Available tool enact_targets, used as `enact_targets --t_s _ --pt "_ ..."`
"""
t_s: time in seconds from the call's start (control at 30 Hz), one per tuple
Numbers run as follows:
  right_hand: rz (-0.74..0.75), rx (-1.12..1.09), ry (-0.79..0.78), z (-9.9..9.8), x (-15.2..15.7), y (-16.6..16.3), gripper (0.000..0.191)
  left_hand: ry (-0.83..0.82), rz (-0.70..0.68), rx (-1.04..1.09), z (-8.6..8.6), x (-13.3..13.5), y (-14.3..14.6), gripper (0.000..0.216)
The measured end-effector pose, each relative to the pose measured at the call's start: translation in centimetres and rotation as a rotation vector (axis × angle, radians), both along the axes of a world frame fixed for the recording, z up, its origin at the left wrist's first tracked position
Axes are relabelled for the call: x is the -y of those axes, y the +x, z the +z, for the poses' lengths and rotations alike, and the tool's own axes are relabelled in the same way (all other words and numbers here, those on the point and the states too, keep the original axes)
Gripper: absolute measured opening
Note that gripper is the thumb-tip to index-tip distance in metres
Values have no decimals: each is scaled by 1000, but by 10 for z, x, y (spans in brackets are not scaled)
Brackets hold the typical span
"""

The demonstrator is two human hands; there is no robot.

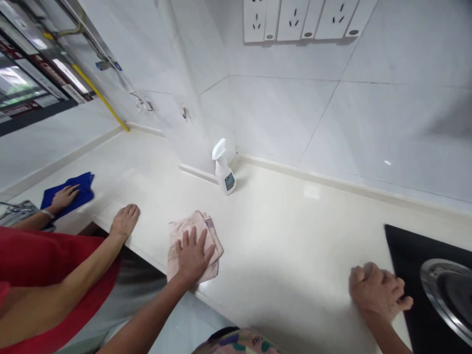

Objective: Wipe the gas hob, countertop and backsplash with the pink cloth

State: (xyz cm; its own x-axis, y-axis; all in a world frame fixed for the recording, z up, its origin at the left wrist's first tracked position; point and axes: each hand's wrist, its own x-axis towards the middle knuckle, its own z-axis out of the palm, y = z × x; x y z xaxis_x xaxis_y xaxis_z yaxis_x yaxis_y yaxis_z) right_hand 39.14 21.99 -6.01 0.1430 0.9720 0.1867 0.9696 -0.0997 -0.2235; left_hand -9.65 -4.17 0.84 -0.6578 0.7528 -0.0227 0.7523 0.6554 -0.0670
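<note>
My left hand (193, 258) lies flat with fingers spread on a folded pale pink cloth (180, 231), which rests on the white countertop (280, 236) near its front edge. On the right, my right hand (379, 292) is over the counter beside the left edge of the black cooktop (401, 255). Its fingers are curled in, slightly blurred, and no object shows in them. A white spray bottle (224, 172) with a dark label stands upright behind the cloth, against the wall corner.
At the left, a co-worker in a red top (55, 265) has one hand on a blue cloth (83, 189) by the sink (20, 209) and the other hand (125, 220) on the counter edge. Sockets (295, 22) and a yellow pipe (99, 93) are on the walls.
</note>
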Motion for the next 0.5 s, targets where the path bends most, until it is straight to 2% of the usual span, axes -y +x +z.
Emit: enact_targets --t_s 0.17,0.23,0.3,0.33,0.4,0.5 --pt "-4 -13 10 1 1 -1 64 68 -179 190 0 -116 43 70" --pt "-2 -21 26 3 1 -3 64 92 -286 262 -3 -159 73 72" --pt "5 -24 58 4 2 -4 64 110 -406 326 -8 -185 111 76" --pt "6 -22 71 4 2 -5 64 113 -488 363 -11 -189 133 79" --pt "1 -18 85 5 3 -6 64 127 -728 430 -17 -179 177 83" --pt "-9 -27 78 7 3 -8 62 205 -1093 453 -23 -126 227 81"
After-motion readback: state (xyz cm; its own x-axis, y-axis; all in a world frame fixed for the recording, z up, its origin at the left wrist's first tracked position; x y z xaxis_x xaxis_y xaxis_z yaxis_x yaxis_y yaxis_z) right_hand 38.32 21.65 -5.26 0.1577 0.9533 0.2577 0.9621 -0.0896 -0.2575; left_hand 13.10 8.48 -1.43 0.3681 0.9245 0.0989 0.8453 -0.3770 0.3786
